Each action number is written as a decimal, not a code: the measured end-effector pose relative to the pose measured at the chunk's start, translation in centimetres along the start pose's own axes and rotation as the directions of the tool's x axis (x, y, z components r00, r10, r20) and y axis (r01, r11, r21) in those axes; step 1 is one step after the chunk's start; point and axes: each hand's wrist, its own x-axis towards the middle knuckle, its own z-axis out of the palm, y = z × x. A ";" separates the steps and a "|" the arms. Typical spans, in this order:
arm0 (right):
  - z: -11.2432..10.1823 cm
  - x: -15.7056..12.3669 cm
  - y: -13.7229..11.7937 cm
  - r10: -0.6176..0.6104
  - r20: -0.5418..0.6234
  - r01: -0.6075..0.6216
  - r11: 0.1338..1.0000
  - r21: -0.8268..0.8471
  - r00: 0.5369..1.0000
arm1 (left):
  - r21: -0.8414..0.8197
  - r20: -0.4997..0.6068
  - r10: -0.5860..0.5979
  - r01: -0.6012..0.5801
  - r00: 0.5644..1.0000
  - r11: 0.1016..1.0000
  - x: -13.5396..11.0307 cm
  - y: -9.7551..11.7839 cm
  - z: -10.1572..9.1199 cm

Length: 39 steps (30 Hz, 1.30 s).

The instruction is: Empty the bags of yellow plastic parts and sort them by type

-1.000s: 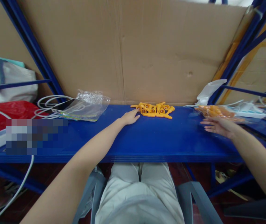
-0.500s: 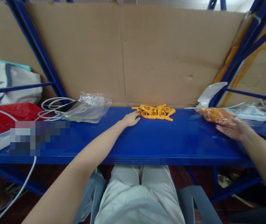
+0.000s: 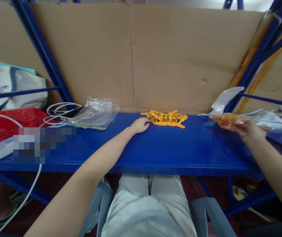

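Several orange plastic pieces (image 3: 166,119), with round cup-like ends and slim tails, lie in a close cluster on the blue tabletop. At the left end of this cluster, my left hand (image 3: 140,125) rests with its fingers loosely curved and a gap between thumb and fingers. Its fingertips touch or nearly touch the nearest piece. Far to the right, a clear plastic bag (image 3: 226,121) contains more orange pieces. My right hand (image 3: 252,132) grips the bag's right side, its fingers partly hidden by the plastic.
A cardboard panel (image 3: 165,59) stands behind the blue table (image 3: 170,151). Left are flat clear plastic bags (image 3: 98,117), white cables (image 3: 57,108), a red bag (image 3: 24,118) and a white cloth bag (image 3: 28,87). Blue metal posts (image 3: 43,52) rise at both sides.
My right hand has moved from the bag's lower edge onto its right side and closed on it. The left hand's fingers have curled slightly; the orange cluster lies as before.
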 end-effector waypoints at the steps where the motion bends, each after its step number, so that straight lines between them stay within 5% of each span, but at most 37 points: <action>1: 0.3 -0.3 0.0 -0.002 -0.025 0.002 1.000 -0.021 1.000 | 0.004 0.012 0.004 -0.004 1.000 1.000 0.0 -0.1 0.1; 5: 1.3 -1.4 -0.2 -0.031 -0.098 0.030 0.999 -0.010 0.995 | 0.010 0.038 0.007 -0.007 0.999 1.000 0.0 -0.2 0.4; 12: 2.8 -3.5 -0.6 -0.077 -0.050 0.082 0.992 0.100 0.996 | -0.067 0.001 -0.055 0.055 0.999 0.996 0.0 -0.2 0.2; 16: 4.3 -6.2 -0.7 -0.112 0.131 0.093 0.985 0.144 0.985 | -0.282 -0.100 -0.206 0.171 0.974 0.944 0.4 0.1 -0.7; 19: 5.7 -8.5 -0.4 -0.099 0.319 0.048 0.985 0.163 0.942 | -0.569 -0.109 -0.324 0.208 0.940 0.795 0.6 0.3 -1.5; 22: 7.3 -10.6 0.4 -0.045 0.495 -0.014 0.993 0.114 0.868 | -0.794 0.013 -0.339 0.216 0.941 0.568 0.4 0.5 -2.2; 24: 8.5 -11.9 1.1 0.014 0.633 -0.055 0.997 0.046 0.774 | -0.860 0.082 -0.281 0.210 0.956 0.465 0.1 0.6 -2.6; 31: 12.4 -14.3 3.5 0.197 0.871 0.060 0.966 -0.250 0.449 | -0.882 0.132 -0.115 0.169 0.985 0.439 -1.3 0.9 -4.8; 35: 13.0 -14.0 6.0 0.302 0.873 -0.068 0.952 -0.299 0.382 | -0.935 0.126 -0.227 0.192 0.966 0.297 -1.3 1.1 -4.6; 39: 12.4 -13.2 8.9 0.332 0.877 -0.281 0.929 -0.241 0.347 | -0.972 0.191 -0.451 0.232 0.872 0.037 -0.7 2.0 -3.2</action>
